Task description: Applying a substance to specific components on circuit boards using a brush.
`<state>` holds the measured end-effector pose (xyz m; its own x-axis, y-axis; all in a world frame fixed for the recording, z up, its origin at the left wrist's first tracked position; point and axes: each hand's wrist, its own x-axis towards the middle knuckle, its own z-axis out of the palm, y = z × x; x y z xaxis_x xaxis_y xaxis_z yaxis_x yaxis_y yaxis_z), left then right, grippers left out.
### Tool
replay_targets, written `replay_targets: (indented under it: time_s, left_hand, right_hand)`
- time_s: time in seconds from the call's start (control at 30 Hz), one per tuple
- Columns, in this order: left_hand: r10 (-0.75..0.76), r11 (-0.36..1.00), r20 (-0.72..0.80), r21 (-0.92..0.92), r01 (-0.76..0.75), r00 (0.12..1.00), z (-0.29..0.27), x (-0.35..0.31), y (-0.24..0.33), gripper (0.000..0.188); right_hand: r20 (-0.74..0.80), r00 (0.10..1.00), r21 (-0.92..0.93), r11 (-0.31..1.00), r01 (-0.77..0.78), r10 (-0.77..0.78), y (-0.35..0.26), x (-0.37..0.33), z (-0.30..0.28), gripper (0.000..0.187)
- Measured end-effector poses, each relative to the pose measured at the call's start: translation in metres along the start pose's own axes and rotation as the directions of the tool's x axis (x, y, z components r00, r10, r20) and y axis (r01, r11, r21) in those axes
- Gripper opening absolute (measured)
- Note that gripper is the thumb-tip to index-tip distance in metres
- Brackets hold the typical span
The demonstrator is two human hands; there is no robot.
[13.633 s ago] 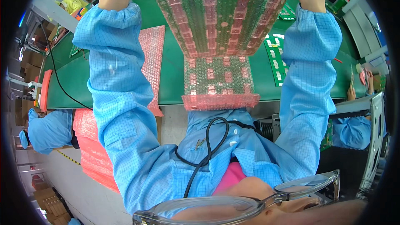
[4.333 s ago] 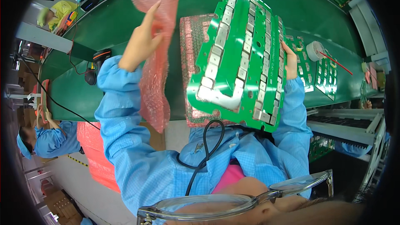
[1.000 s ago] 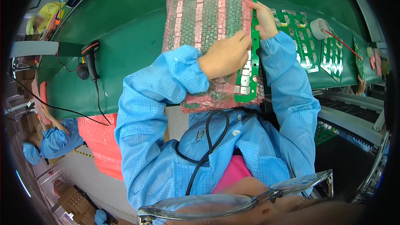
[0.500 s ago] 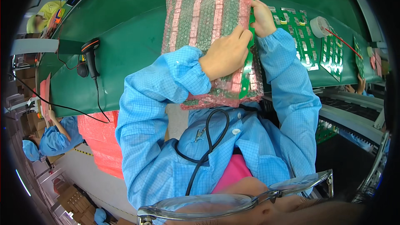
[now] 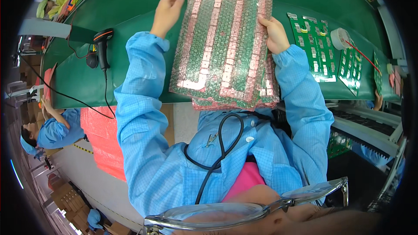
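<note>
A pink-tinted bubble-wrap bag [image 5: 221, 39] with a green circuit board inside lies on a stack of similar bags in front of me. My right hand [image 5: 276, 34] pinches its right edge, the thumb on top and the other fingers underneath, out of sight. Off the bag's upper left side, my left hand [image 5: 168, 12] is raised over the green table with nothing in it. Its thumb stands a little apart from the bent fingers. Below, the edges of the lower bubble-wrap bags [image 5: 217, 104] stick out at the front of the stack.
Left on the green table [image 5: 135, 21] stands a corded barcode scanner [image 5: 101, 48]. Bare circuit boards [image 5: 321, 52] and a round white tub [image 5: 338, 39] with a red stick lie right. Red bubble-wrap material [image 5: 102, 139] hangs below the left edge. Co-workers are at far left and right.
My left hand has let go of the bag's right edge and swung left, clear of it. The bag lies lower, and the board's edge that stuck out is now covered.
</note>
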<state>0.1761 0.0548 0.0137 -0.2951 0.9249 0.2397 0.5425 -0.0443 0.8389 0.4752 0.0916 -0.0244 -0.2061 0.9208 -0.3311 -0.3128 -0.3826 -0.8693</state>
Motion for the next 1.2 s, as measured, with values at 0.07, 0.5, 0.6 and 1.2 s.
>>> replay_targets:
  time_s: [0.07, 0.5, 0.6, 1.2]
  left_hand:
    - [-0.177, 0.984, -0.066, -0.015, 0.177, 0.982, -0.013, -0.004, -0.016, 0.043]
    - [0.076, 0.649, -0.155, -0.742, -0.167, 0.985, -0.056, -0.045, 0.107, 0.016]
    - [0.161, 0.675, -0.158, -0.702, -0.225, 0.974, -0.064, -0.052, 0.125, 0.017]
    - [0.536, 0.669, -0.156, -0.522, -0.53, 0.83, -0.137, -0.071, 0.264, 0.025]
  right_hand:
    - [-0.022, 1.0, 0.054, 0.999, 0.007, -0.006, -0.003, 0.003, 0.002, 0.021]
    - [0.203, 0.644, 0.076, 0.668, 0.741, -0.737, -0.127, -0.084, 0.043, 0.036]
    - [0.196, 0.542, -0.008, 0.551, 0.834, -0.817, -0.131, -0.097, 0.046, 0.04]
    - [0.148, 0.414, 0.084, 0.428, 0.9, -0.898, -0.244, -0.187, 0.103, 0.013]
